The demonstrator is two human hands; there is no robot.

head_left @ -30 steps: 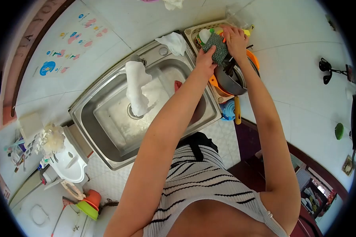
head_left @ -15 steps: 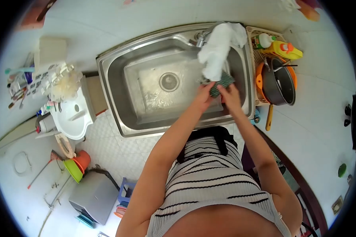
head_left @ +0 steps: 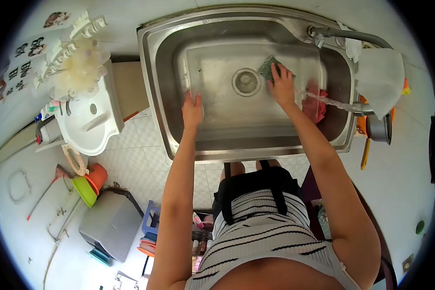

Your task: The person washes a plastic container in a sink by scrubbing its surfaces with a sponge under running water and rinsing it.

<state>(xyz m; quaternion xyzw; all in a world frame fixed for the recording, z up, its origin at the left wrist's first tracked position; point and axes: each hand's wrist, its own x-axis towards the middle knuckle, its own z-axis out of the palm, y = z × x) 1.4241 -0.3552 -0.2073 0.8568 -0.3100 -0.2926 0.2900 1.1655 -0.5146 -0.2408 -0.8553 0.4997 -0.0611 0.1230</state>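
A large clear plastic bin lies in the steel sink, and the drain shows through its bottom. My left hand grips the bin's left wall, thumb on the inner side. With bent fingers my right hand presses a dark green scouring cloth against the bin's bottom, right of the drain. Water streams from the faucet spout into the right side of the sink. Near the stream is a crumpled red item; its kind I cannot make out.
White cloth hangs over the tall faucet neck at the right. Behind it a dark pot is partly hidden on the counter. On the left stand a white washbasin and a pale bath puff.
My hands, earlier together on the green cloth under the faucet, are now apart. The left is on the bin's wall, the right with the cloth on its bottom. The view has shifted.
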